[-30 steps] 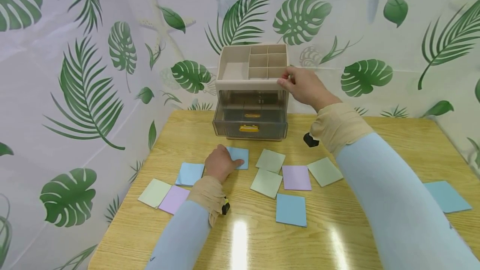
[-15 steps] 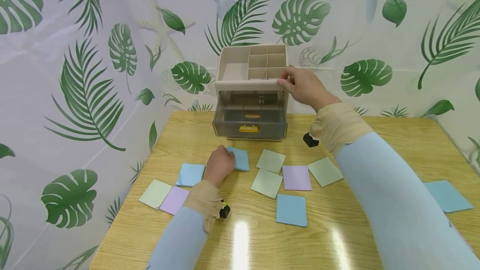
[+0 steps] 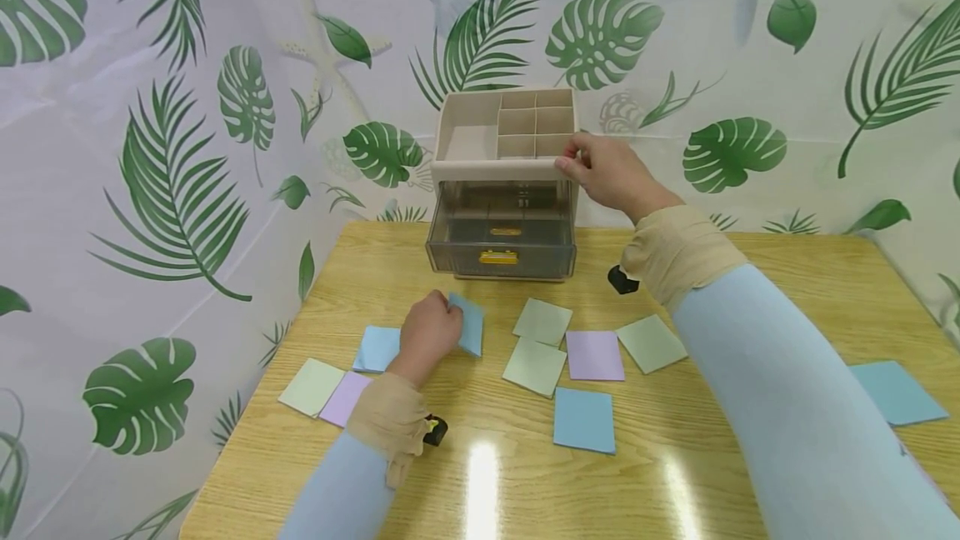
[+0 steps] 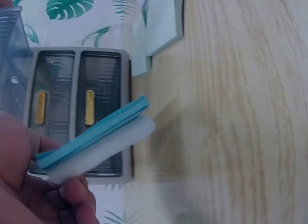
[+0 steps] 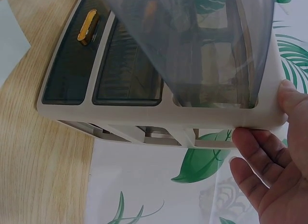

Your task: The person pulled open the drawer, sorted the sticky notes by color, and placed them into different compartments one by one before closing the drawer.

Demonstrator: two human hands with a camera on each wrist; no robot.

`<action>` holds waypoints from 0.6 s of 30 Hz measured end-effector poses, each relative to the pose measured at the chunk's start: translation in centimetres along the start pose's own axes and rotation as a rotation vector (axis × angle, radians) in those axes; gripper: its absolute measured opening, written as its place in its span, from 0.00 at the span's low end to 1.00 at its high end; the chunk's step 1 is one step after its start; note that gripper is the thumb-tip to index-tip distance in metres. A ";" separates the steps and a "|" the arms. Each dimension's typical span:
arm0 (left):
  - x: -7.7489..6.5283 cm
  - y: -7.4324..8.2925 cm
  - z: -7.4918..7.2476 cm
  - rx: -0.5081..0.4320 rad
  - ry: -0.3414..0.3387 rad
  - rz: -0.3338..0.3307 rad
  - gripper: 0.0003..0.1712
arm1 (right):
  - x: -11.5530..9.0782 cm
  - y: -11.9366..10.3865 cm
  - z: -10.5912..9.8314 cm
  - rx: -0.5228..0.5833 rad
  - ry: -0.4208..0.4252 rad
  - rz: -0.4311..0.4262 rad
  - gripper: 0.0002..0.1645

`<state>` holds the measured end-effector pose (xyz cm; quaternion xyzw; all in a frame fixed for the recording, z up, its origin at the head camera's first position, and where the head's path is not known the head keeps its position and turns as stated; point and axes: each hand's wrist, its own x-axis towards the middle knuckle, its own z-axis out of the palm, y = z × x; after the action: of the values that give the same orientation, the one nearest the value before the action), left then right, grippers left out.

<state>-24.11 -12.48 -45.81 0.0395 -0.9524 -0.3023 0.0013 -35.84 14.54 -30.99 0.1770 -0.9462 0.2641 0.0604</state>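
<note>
My left hand (image 3: pixel 431 327) pinches a blue sticky-note pad (image 3: pixel 468 325) between thumb and fingers, tilted up on edge just above the table. In the left wrist view, the pad (image 4: pixel 94 132) shows a blue layer with a white one against it. My right hand (image 3: pixel 611 173) grips the front right top corner of a beige desktop drawer organizer (image 3: pixel 504 167). Thumb and fingertips straddle that corner in the right wrist view, where the organizer (image 5: pixel 139 115) appears sideways. Its top drawer (image 3: pixel 457 259), smoky and clear with a gold handle (image 3: pixel 498 257), is pulled out.
Several square pads lie around: a blue one (image 3: pixel 377 348), a green one (image 3: pixel 311 387) and a purple one (image 3: pixel 347 397) at left, green ones (image 3: pixel 542 322) mid-table, another blue one (image 3: pixel 584 420) nearer, a teal one (image 3: pixel 896 392) far right. A leaf-print cloth (image 3: pixel 675 65) backs the table.
My left hand has curled its fingers round the blue pad, tipped it up and drawn slightly left. My right hand has stayed on the organizer's corner.
</note>
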 end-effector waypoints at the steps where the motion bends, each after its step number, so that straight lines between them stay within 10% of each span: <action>1: -0.3 0.1 -0.3 0.015 0.005 0.006 0.11 | 0.0 0.0 0.0 -0.001 0.000 -0.001 0.17; 18: -4.9 3.2 -5.5 -0.070 -0.009 0.333 0.07 | 0.0 0.1 0.1 -0.010 0.011 -0.015 0.18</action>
<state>-19.35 -12.64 -39.39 -0.1201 -0.9347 -0.3309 0.0483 -35.89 14.52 -31.14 0.1823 -0.9459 0.2597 0.0683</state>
